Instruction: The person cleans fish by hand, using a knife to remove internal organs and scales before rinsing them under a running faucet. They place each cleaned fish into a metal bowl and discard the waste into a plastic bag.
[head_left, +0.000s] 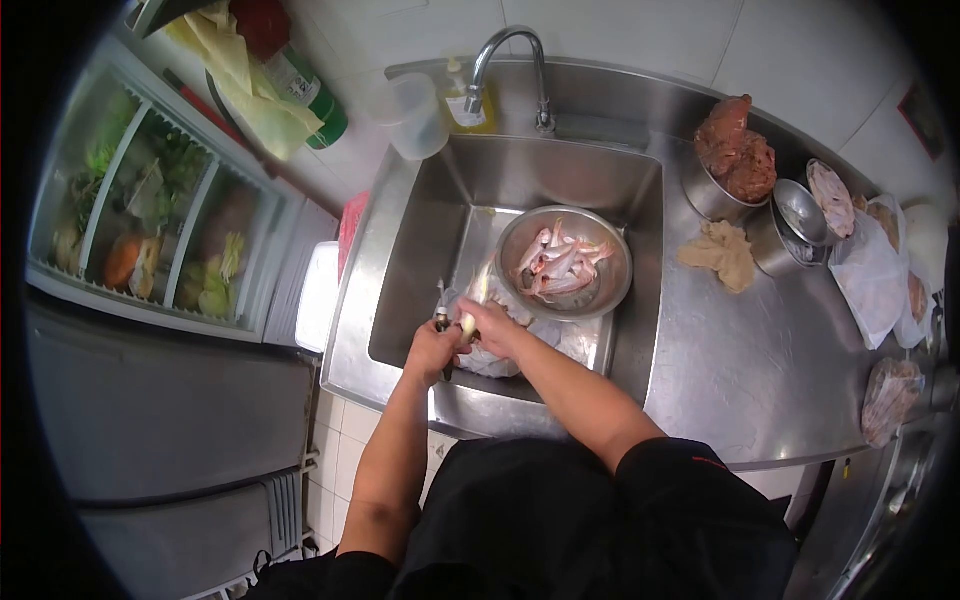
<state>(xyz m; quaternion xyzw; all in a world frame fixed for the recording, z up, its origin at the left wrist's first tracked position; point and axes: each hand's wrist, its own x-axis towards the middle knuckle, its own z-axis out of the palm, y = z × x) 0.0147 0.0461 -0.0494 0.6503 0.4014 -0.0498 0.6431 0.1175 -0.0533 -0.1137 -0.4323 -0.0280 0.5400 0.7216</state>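
seemingly partway: several pinkish fish (562, 268) lie in the steel bowl (622, 285); near left in the sink (425, 250), the right hand (495, 328) finger-pinches another fish (468, 324). the left hand (431, 352) curls round a dark tool (446, 370); the number remaining is unclear.

The head view looks from the wearer's own head, forward and steeply down over the black clothing (500, 520). The left hand (433, 352) and right hand (492, 325) are within arm's reach, near the middle. The wide, round-edged view takes in the sink (560, 165) around them, the tap (541, 75) beyond, the fridge (180, 410) left of the left hand and the counter (765, 380) right of the right hand.
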